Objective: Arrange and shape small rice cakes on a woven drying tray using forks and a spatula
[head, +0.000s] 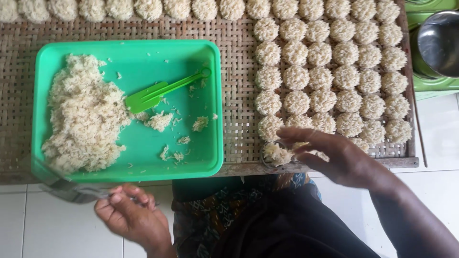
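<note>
The right hand (334, 155) lies palm down at the near edge of the woven mat (239, 86), fingers spread loosely and pointing left, their tips on a small round ring mould (276, 155) filled with cooked rice; the hand presses on it rather than closing around it. This rice round sits at the near end of the left column of rice cakes (330, 71), a neat grid of pale rounds laid touching one another over the right part of the mat, with another row running along the far edge. The left hand (129, 215) is low, below the mat's near edge, curled narrowly around a thin metal handle (81, 191) that runs out to the left under the corner of the green tray (210, 157); what is at the handle's far end cannot be made out. The tray rests on the left part of the mat, holding a heap of loose rice (83, 114) along its left side and scattered clumps in the middle. A green plastic spatula (165, 89) lies in the tray, its long axis slanting from the blade near the centre up to the handle end pointing toward the tray's far right corner. A metal bowl (440, 43) stands at the far right, beyond the mat.
</note>
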